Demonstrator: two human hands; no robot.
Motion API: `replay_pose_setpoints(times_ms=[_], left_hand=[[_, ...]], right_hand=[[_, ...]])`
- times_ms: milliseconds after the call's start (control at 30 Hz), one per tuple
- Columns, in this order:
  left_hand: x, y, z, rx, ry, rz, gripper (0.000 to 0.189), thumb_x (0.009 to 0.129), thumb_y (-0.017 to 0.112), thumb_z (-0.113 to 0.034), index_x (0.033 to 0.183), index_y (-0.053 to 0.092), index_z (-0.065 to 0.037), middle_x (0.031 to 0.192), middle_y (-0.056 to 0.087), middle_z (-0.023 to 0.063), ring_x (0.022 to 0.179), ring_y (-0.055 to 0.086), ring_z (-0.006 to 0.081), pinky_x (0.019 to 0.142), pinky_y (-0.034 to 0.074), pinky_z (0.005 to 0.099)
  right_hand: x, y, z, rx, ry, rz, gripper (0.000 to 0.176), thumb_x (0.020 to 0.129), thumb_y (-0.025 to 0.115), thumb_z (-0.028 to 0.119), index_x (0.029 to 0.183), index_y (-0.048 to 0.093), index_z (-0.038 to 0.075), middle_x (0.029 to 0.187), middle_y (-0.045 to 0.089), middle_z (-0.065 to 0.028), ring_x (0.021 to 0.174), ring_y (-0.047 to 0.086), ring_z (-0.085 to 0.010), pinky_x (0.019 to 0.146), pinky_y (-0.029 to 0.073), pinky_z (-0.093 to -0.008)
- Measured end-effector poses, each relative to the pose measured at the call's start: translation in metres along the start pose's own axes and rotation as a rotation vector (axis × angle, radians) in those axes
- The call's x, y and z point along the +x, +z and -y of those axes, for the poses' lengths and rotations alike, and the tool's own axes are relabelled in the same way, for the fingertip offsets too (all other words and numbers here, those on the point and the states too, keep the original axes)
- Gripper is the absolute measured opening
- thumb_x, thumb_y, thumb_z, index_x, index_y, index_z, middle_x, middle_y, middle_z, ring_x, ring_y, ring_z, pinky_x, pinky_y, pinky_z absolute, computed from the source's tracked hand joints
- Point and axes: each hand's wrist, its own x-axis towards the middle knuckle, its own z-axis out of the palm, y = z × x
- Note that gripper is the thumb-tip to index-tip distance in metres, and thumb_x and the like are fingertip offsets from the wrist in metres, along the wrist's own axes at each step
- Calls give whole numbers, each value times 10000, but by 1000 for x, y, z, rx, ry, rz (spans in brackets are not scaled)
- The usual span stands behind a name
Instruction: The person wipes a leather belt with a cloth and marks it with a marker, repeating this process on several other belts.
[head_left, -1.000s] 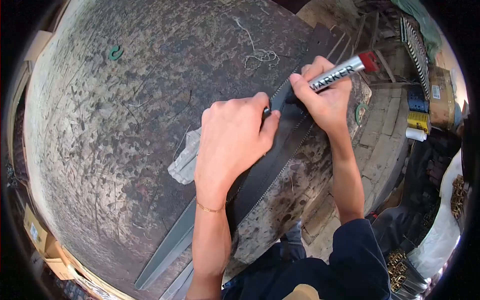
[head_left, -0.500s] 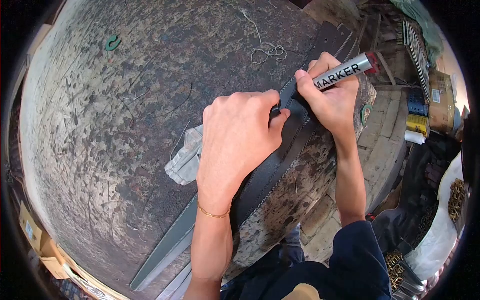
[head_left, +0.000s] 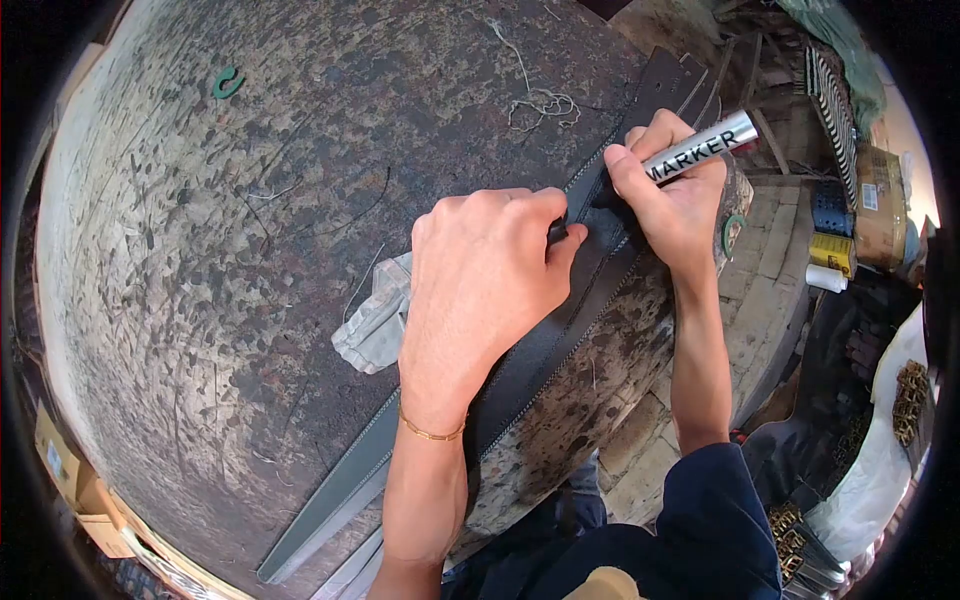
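Note:
My right hand (head_left: pixel 680 195) grips a silver marker (head_left: pixel 700 152) like a pen, its tip hidden behind the fingers, close over dark stitched straps. The black strap (head_left: pixel 535 365) runs diagonally under both hands. My left hand (head_left: pixel 490 255) is closed over the straps just left of the marker, thumb and forefinger pinched around a small dark piece that I cannot make out. A grey-green strap (head_left: pixel 325 520) with a stitched edge extends to the lower left. Beside the left wrist lies a crumpled pale cloth (head_left: pixel 375 320).
The straps rest on a worn, stained round-looking work surface (head_left: pixel 230 330). A loose tangle of thread (head_left: pixel 545 108) and a green hook-shaped piece (head_left: pixel 228 83) lie on it. To the right stand a cardboard box (head_left: pixel 880 205), a yellow box (head_left: pixel 832 252) and a white spool (head_left: pixel 827 278).
The marker has tilted slightly in my right hand, so its red end part shows less. Both hands sit a touch further right in view, along with a small shift of the whole scene.

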Motion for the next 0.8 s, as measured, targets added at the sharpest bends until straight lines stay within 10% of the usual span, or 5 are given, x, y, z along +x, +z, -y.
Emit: replay_pose_setpoints(times_ms=[800], left_hand=[[0,-3,-1,63,5,67,202,786,701,-228,722,653,-43,698,649,121,692,655,329,607,518,428]], right_hand=[[-1,0,0,-122,-37,54,275,788,732,57,632,506,45,562,471,45,533,409,-28,483,299,-233]])
